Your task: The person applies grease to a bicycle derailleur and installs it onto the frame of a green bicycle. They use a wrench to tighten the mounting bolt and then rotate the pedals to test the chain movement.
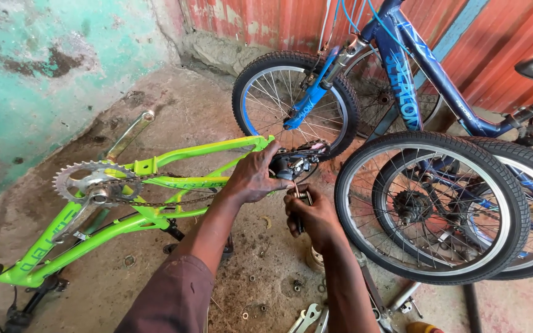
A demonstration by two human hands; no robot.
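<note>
A bright green bicycle frame (pixel 155 166) lies upside down across the dirt floor, its chainring (pixel 94 182) and silver crank (pixel 129 132) at the left. My left hand (pixel 251 176) grips the black rear derailleur (pixel 294 161) at the frame's rear end. Just below it, my right hand (pixel 313 216) is closed on a small dark tool (pixel 300 197) pointed up at the derailleur. The chain (pixel 174 202) runs slack along the frame.
A loose wheel (pixel 430 206) leans at the right against a blue bicycle (pixel 414 80) standing by a red corrugated wall. Wrenches (pixel 306 317) and small nuts lie on the ground near me. A teal wall stands at the left.
</note>
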